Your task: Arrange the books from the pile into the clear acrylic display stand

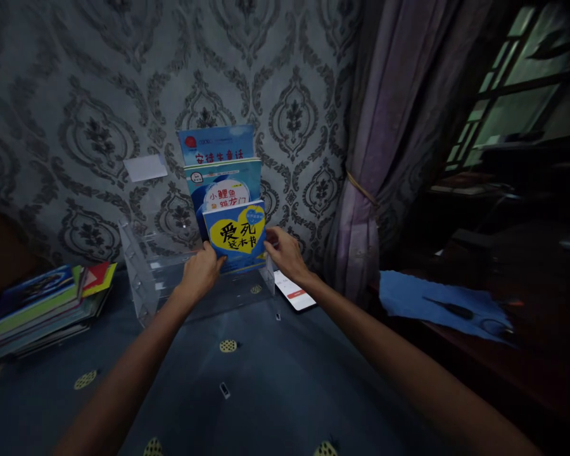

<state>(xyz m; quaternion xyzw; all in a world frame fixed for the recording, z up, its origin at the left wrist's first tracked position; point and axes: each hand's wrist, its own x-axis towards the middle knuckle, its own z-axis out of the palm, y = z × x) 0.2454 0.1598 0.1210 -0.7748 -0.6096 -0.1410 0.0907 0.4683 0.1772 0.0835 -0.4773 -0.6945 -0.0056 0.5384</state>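
Note:
A clear acrylic tiered rack [142, 278] stands against the patterned wall. Three blue children's books stand in its right side, one behind another. The front book [235, 235] has a yellow heart with black Chinese characters. My left hand [200, 271] grips its lower left edge. My right hand [285, 252] pinches its right edge. Both hands are closed on this book. Behind it stand a book with a white fish label [225, 187] and a taller blue book [216, 144].
A stack of colourful books [42, 310] lies at the left on the dark blue cloth [247, 386]. A phone [294, 291] lies right of the rack. A purple tied curtain [384, 152] hangs at the right. A blue rag [437, 304] lies on dark wooden furniture.

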